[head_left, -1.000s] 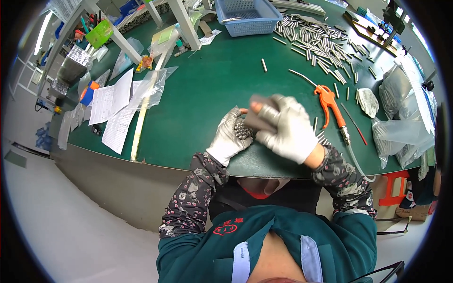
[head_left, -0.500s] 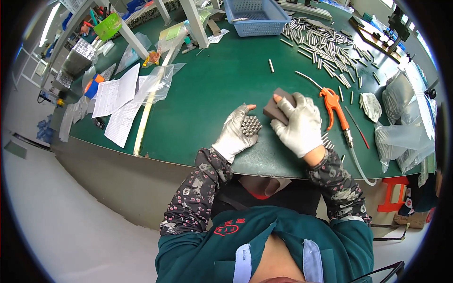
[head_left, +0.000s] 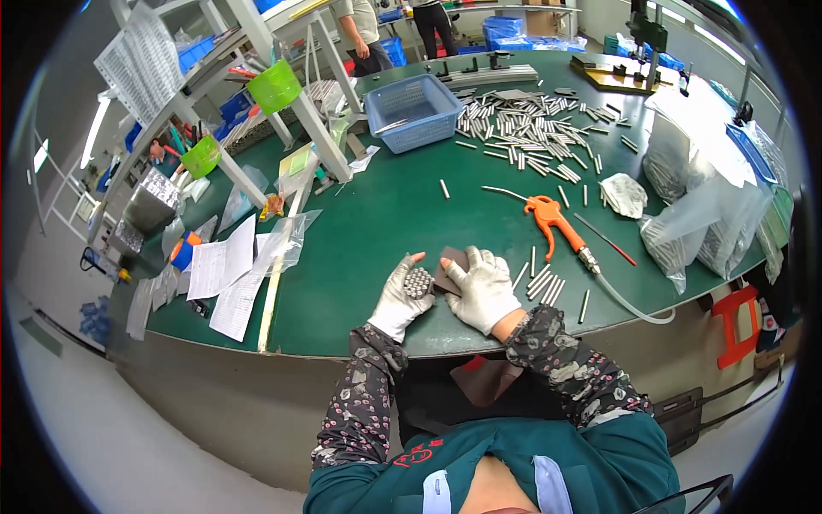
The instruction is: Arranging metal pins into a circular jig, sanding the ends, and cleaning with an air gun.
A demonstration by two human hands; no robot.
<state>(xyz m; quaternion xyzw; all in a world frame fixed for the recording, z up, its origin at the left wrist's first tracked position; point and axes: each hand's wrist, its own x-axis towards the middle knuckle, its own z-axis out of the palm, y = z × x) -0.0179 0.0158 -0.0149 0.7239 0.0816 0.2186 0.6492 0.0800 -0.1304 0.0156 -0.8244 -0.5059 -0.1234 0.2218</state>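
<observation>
My left hand (head_left: 397,301), in a white glove with bare fingertips, is wrapped round a bundle of metal pins (head_left: 419,283), their round ends facing up. Close on its right, my right hand (head_left: 485,293) in a matching glove grips a brown sanding block (head_left: 449,271). The block's left edge is right beside the bundle; whether they touch I cannot tell. Just right of that hand several loose metal pins (head_left: 545,284) lie on the green table (head_left: 368,231). Beyond them rests an orange air blow gun (head_left: 552,224) with a pale hose.
A blue basket (head_left: 414,116) stands at the back, left of a large heap of metal pins (head_left: 531,133). Filled plastic bags (head_left: 672,236) and a crumpled white cloth (head_left: 623,195) lie on the right. Paper sheets (head_left: 224,272) cover the left end. Two people stand in the background.
The view has tilted up and shifted, showing more of the room. My right hand has brought the sanding block leftward, up against or close to the bundle; the pins beside that hand are now exposed.
</observation>
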